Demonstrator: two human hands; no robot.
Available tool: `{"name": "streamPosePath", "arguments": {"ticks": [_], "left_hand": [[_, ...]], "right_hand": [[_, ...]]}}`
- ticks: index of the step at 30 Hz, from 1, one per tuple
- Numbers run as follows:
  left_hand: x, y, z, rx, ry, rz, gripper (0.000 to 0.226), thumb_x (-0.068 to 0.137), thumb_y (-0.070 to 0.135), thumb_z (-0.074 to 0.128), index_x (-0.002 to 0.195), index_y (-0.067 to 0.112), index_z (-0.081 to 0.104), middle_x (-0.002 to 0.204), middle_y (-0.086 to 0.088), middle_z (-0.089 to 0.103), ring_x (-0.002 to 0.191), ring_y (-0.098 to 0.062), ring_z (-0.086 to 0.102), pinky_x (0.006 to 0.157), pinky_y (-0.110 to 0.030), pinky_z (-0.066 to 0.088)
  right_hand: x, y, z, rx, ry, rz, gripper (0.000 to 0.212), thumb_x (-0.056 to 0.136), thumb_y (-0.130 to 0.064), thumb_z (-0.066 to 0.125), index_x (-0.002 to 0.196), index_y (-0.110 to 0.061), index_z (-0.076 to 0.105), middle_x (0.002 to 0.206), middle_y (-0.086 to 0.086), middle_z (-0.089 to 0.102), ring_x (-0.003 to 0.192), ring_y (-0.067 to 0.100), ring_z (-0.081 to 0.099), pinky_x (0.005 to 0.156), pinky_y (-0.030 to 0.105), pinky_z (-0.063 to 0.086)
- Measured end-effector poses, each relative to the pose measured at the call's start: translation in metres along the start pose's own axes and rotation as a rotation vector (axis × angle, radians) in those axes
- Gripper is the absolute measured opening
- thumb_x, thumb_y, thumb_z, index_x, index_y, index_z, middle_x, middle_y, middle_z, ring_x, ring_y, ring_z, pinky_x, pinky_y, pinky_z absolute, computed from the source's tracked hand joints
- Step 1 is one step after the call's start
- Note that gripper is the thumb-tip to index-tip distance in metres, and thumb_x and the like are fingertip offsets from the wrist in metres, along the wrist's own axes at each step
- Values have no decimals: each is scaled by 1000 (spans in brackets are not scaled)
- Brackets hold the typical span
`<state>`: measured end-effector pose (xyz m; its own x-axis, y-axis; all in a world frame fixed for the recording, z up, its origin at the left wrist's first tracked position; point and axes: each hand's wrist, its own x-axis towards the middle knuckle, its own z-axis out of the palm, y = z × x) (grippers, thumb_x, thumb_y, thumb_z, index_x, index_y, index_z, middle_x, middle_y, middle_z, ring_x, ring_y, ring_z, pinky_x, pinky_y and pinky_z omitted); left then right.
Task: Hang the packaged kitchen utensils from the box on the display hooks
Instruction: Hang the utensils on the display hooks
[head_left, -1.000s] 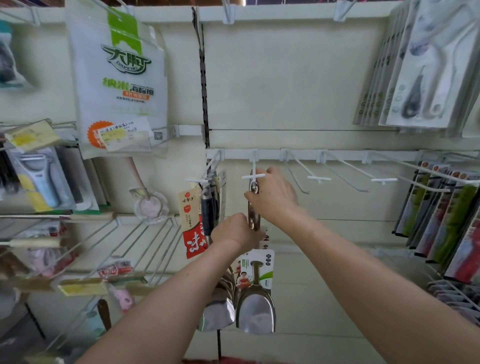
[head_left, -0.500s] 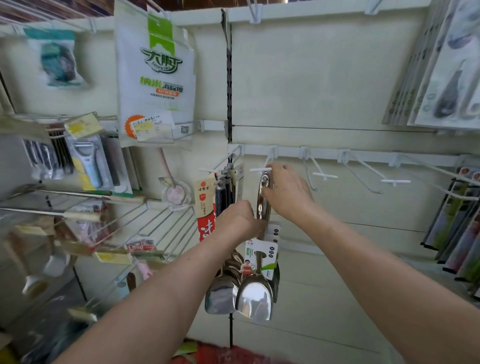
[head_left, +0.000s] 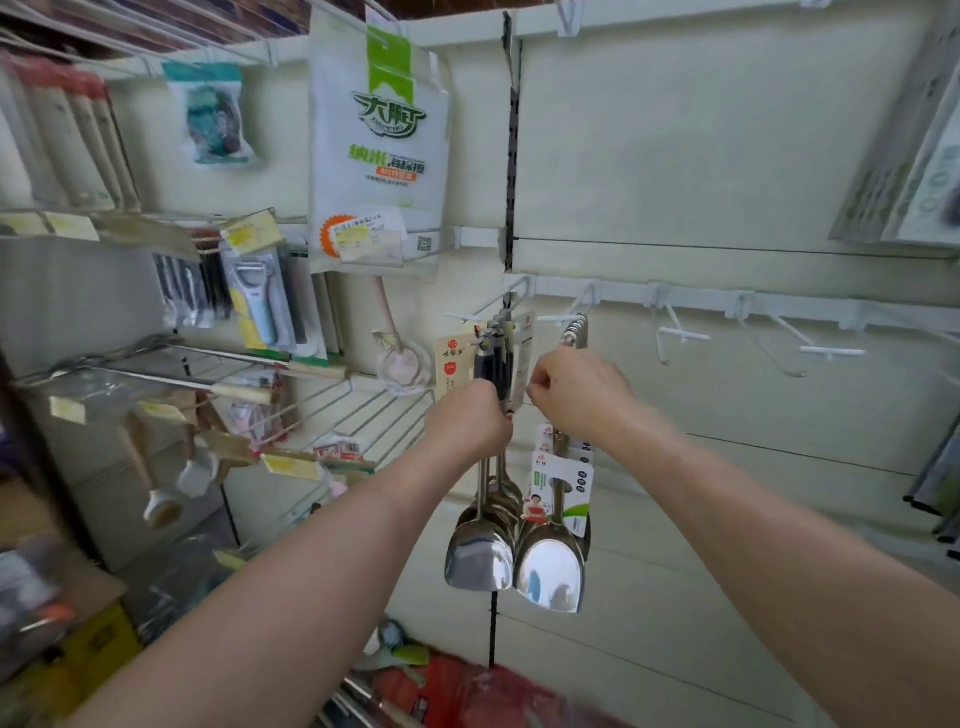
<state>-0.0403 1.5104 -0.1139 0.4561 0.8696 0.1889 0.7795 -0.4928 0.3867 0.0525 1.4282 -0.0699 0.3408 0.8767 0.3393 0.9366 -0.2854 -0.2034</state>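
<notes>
Several steel scoops (head_left: 549, 571) with green-and-white cards hang from a white display hook (head_left: 574, 328), free of both hands. Just left of them a bunch of black-handled steel spatulas (head_left: 478, 553) hangs from the neighbouring hook (head_left: 488, 332). My left hand (head_left: 467, 423) is closed around the spatula handles below the black grips. My right hand (head_left: 579, 389) is beside it, with thumb and finger pinched on the edge of the spatulas' paper card (head_left: 522, 358).
To the right, bare white hooks (head_left: 681, 335) (head_left: 831, 352) stick out of the rail. A large white bag (head_left: 379, 145) hangs above; peelers (head_left: 257, 301) and wire shelves (head_left: 363, 415) stand at the left. Red packaging (head_left: 467, 691) lies below, and carded goods (head_left: 914, 156) hang far right.
My right hand left the top of the scoops, which now hang on their hook, and dropped down-left to the spatula card. My left hand shifted onto the spatula handles. The view swung left.
</notes>
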Motion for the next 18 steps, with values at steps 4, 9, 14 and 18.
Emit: {"name": "streamPosePath", "arguments": {"ticks": [4, 9, 14, 18], "left_hand": [[-16, -19, -12, 30, 35, -38, 16, 88, 27, 56, 74, 21, 54, 74, -4, 59, 77, -26, 62, 57, -28, 38], [-25, -56, -27, 90, 79, -119, 15, 84, 17, 54, 70, 18, 50, 71, -1, 53, 73, -24, 56, 57, -28, 38], [-25, -98, -47, 122, 100, -185, 9, 85, 18, 54, 93, 16, 59, 93, -3, 62, 85, -25, 58, 64, -29, 40], [-28, -134, -61, 140, 112, -246, 12, 88, 19, 57, 98, 15, 60, 101, -5, 63, 95, -26, 61, 68, -30, 41]], "right_hand": [[-4, -19, 5, -11, -56, -69, 25, 94, -16, 46, 70, -16, 54, 75, 4, 57, 71, 25, 55, 61, 32, 44], [-1, -50, 16, -17, -113, -170, 21, 95, -17, 45, 77, -13, 55, 77, 4, 58, 69, 22, 56, 58, 29, 43], [7, -91, 32, -47, -118, -290, 21, 97, -18, 43, 99, -8, 61, 87, 9, 55, 84, 30, 57, 60, 27, 40], [11, -127, 47, -67, -105, -387, 28, 99, -17, 40, 112, -2, 61, 105, 14, 56, 104, 30, 57, 75, 31, 45]]}}
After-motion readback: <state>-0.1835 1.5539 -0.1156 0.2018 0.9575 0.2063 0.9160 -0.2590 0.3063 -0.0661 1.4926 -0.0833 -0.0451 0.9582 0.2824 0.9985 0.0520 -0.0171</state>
